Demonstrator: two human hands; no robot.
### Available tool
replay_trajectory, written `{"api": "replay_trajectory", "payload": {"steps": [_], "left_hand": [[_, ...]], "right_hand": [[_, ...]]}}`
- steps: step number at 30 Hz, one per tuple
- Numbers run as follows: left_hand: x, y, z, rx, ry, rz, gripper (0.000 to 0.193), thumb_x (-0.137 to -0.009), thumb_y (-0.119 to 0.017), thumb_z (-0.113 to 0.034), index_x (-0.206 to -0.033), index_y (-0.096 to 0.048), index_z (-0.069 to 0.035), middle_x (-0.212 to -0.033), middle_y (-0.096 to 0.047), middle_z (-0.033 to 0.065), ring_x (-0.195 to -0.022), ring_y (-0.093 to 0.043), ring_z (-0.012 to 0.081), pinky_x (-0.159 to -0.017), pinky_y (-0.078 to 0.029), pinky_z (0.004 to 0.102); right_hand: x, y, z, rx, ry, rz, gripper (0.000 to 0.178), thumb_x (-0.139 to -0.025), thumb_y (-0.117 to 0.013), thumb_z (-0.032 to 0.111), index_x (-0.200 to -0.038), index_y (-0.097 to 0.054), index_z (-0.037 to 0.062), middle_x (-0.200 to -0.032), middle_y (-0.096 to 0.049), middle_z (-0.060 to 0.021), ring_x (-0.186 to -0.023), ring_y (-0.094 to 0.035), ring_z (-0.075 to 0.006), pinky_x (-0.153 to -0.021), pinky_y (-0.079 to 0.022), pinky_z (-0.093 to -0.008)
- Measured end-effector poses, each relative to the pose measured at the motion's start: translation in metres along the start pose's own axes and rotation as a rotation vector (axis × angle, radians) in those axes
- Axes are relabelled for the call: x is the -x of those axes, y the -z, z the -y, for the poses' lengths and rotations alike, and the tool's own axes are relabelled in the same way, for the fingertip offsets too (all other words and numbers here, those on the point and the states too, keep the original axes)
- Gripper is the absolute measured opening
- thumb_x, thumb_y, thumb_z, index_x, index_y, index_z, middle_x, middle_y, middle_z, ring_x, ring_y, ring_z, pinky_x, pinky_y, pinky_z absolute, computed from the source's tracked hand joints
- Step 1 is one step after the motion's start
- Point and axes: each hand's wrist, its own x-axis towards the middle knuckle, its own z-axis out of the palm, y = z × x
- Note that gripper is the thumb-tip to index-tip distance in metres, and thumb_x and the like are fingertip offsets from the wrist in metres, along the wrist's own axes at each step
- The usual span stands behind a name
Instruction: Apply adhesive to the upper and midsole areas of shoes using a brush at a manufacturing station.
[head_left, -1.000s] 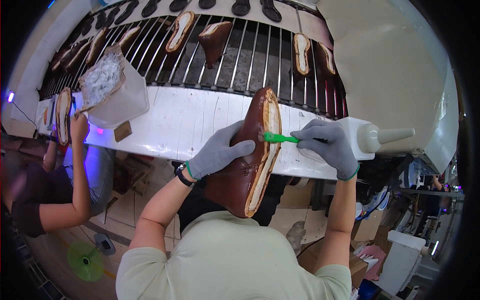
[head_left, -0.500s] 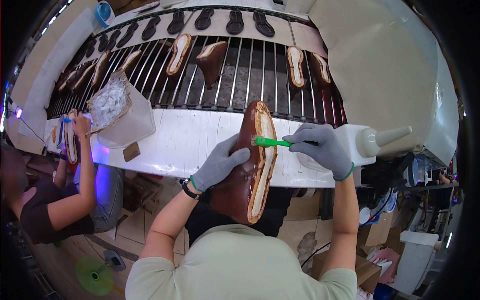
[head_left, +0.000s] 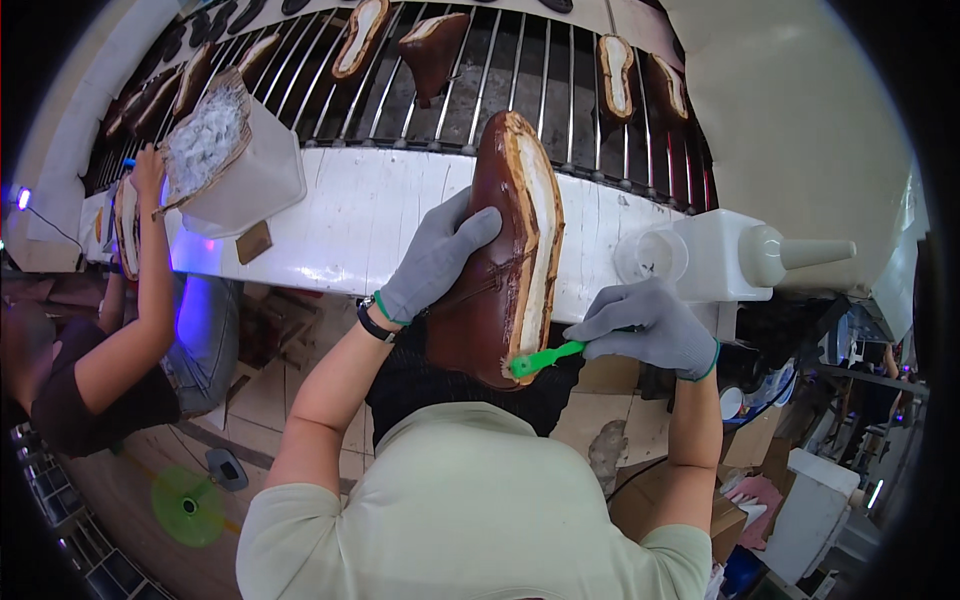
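We see the left hand (head_left: 435, 262), grey-gloved, wrapped around the side of the brown shoe upper (head_left: 497, 260), fingers clenched over the leather; sole side is turned up and toward the right, likely so the pale bottom face stays exposed to the brush. The shoe sits in mid-air just in front of the white bench edge (head_left: 330, 230), toe pointing away toward the conveyor rack (head_left: 520, 80), heel down near the person's chest.

The right hand (head_left: 650, 325), also gloved, is closed on the handle of a green brush (head_left: 545, 358); the bristle end touches the heel end of the shoe, right at the rim where the brown leather meets the pale insole; low grip angle looks chosen to run along that edge.

A white dispenser bottle (head_left: 750, 255) with a nozzle stands just beside the right hand on the bench, with a clear round cup (head_left: 650, 255) touching its left side; both within easy reach of the brush hand.

More shoes (head_left: 615, 75) lie spaced out on the rack bars, soles up. A white tub (head_left: 240, 160) with a crumpled liner sits on the bench well to the left; a co-worker's arm (head_left: 150, 260) reaches up beside it, holding another shoe; we cannot tell that grip clearly.
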Motion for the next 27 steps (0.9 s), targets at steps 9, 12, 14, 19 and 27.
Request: {"api": "replay_trajectory", "payload": {"steps": [9,12,14,19,27], "left_hand": [[-0.006,0.007,0.010,-0.016,0.031,-0.035,0.057,-0.100,-0.053,-0.043,-0.132,-0.051,0.004,-0.115,-0.064,0.0094,-0.101,-0.060,0.0124,-0.091,-0.048,0.0282],[-0.005,0.006,0.011,-0.026,0.116,-0.028,0.059,-0.100,-0.053,-0.045,-0.132,-0.051,0.004,-0.115,-0.064,0.0093,-0.099,-0.061,0.0119,-0.088,-0.050,0.0272],[-0.005,0.001,0.010,0.112,0.170,-0.005,0.060,-0.100,-0.052,-0.046,-0.131,-0.052,0.005,-0.114,-0.064,0.0101,-0.098,-0.062,0.0115,-0.087,-0.052,0.0269],[-0.012,0.006,0.029,0.230,0.470,0.092,0.058,-0.102,-0.045,-0.045,-0.133,-0.050,0.004,-0.121,-0.064,0.0146,-0.106,-0.066,0.0187,-0.095,-0.053,0.0299],[0.006,-0.012,0.057,0.534,0.569,0.347,0.053,-0.107,-0.040,-0.032,-0.149,-0.032,-0.001,-0.147,-0.045,0.0127,-0.129,-0.052,0.0171,-0.112,-0.040,0.0287]], "right_hand": [[-0.011,0.004,0.002,0.145,-0.034,-0.173,0.025,-0.080,-0.077,0.006,-0.104,-0.076,0.0060,-0.078,-0.066,-0.0050,-0.066,-0.060,-0.0120,-0.061,-0.046,-0.0269],[-0.009,0.002,0.006,0.104,-0.050,-0.079,0.025,-0.080,-0.077,0.006,-0.104,-0.076,0.0064,-0.078,-0.067,-0.0045,-0.063,-0.060,-0.0118,-0.059,-0.046,-0.0268],[-0.008,0.003,0.007,0.083,-0.045,-0.025,0.026,-0.079,-0.078,0.005,-0.105,-0.076,0.0060,-0.078,-0.067,-0.0041,-0.063,-0.060,-0.0117,-0.058,-0.046,-0.0270],[-0.017,0.012,0.013,0.056,-0.090,0.080,0.026,-0.078,-0.078,0.004,-0.104,-0.076,0.0048,-0.078,-0.068,-0.0044,-0.066,-0.064,-0.0126,-0.060,-0.049,-0.0270],[-0.039,0.020,0.008,0.089,0.048,0.156,0.024,-0.074,-0.081,0.004,-0.097,-0.076,0.0019,-0.083,-0.072,-0.0084,-0.071,-0.067,-0.0164,-0.066,-0.052,-0.0283]]}}
